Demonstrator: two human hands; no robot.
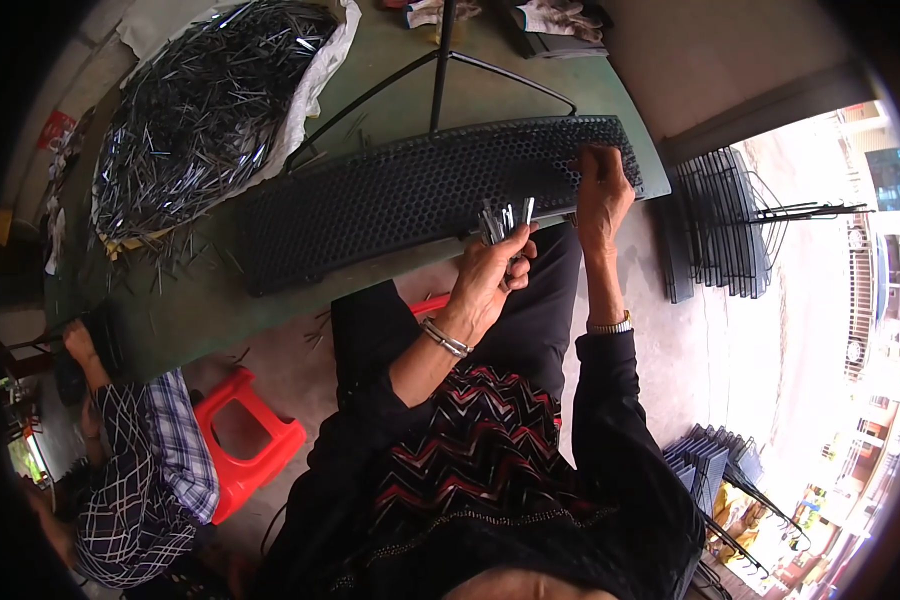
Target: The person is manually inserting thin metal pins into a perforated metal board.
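A long black perforated metal panel (400, 200) lies across the green table (195, 318) in front of me. Over its near edge, my left hand (490, 272) grips a small bunch of thin metal strips (507, 216), their shiny ends sticking up. Towards the panel's right end, my right hand (606, 205) has its fingers pinched together against the holes. What those fingertips hold, if anything, is hidden. A thin black rod frame (437, 85) with two slanting legs stands along the panel's far edge.
A large heap of metal strips (215, 115) fills an open white sack (332, 62) at the far left. Work gloves (562, 18) lie at the back. Black racks (725, 225) stand to the right. At lower left, a person (135, 480) sits near a red stool (245, 440).
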